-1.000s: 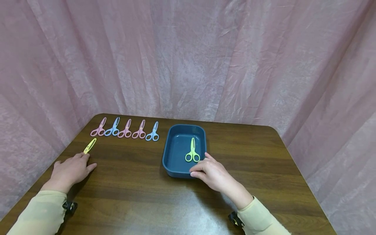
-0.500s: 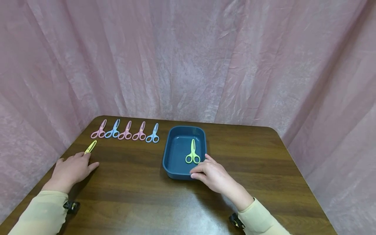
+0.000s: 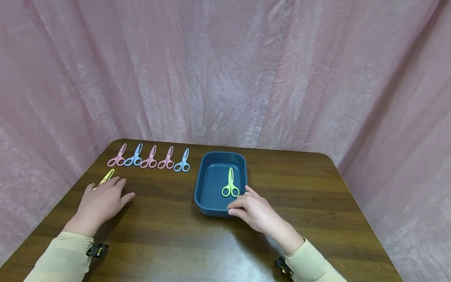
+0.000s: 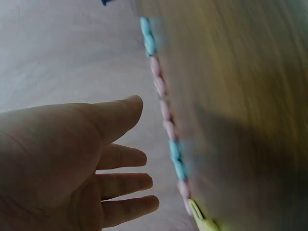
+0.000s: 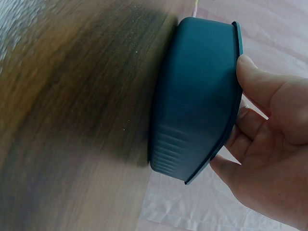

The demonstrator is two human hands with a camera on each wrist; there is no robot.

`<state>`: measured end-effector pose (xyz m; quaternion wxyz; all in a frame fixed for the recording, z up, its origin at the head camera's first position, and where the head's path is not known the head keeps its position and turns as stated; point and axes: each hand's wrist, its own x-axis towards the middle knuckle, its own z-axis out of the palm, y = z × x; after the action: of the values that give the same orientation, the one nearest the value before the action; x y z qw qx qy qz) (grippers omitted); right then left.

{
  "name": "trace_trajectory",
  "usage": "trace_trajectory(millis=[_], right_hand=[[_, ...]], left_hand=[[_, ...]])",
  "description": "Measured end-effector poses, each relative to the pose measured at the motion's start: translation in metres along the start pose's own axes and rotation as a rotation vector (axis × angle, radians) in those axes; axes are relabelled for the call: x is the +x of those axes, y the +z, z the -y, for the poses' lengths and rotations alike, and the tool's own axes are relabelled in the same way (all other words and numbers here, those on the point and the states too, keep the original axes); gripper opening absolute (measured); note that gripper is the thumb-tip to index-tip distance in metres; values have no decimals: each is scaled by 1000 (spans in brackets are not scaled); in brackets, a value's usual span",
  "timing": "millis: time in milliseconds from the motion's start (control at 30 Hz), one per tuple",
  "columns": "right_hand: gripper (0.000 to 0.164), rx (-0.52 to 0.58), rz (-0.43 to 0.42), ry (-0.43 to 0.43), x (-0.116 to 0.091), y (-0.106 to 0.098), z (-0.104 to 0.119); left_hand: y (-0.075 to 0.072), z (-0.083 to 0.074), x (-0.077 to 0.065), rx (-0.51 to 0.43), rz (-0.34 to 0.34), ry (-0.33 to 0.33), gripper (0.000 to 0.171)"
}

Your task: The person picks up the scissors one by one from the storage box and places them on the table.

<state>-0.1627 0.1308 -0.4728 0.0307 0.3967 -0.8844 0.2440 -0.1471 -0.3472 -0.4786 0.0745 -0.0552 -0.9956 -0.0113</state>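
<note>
Over the handles of yellow scissors (image 3: 107,176) on the left of the table, my left hand (image 3: 102,201) is spread with nothing in its fingers; the handles are hidden under it in the head view. The left wrist view shows that hand (image 4: 62,154) with loose, extended fingers, apart from the yellow scissors (image 4: 202,219). My right hand (image 3: 255,211) grips the near right corner of a dark blue tray (image 3: 198,184). In the right wrist view its thumb and fingers pinch the tray's rim (image 5: 238,72). Yellow-green scissors (image 3: 230,184) lie inside the tray.
Along the back left edge runs a row of pink scissors (image 3: 117,156) and blue scissors (image 3: 182,161), several in all, handles toward me. The wooden table (image 3: 299,188) has rounded far corners, and a pink curtain (image 3: 225,78) hangs behind it.
My left hand has shifted right across the yellow scissors, which stay on the table. My right hand keeps its grip on the tray in the same place.
</note>
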Motion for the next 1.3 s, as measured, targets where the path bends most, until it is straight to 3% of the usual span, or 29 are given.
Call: trace_trajectory(millis=[600, 833, 1133, 1300], right_hand=[[9, -6, -4, -3, -1, 0, 0], [8, -24, -8, -17, -2, -1, 1], [9, -15, -5, -16, -4, 0, 2], [8, -17, -8, -19, -3, 0, 0]], left_hand=[[-11, -86, 10, -11, -260, 201, 61], [-18, -112, 15, 1, -341, 278, 61], [-29, -151, 22, 8, -348, 374, 61], [-33, -174, 31, 8, -314, 413, 61]])
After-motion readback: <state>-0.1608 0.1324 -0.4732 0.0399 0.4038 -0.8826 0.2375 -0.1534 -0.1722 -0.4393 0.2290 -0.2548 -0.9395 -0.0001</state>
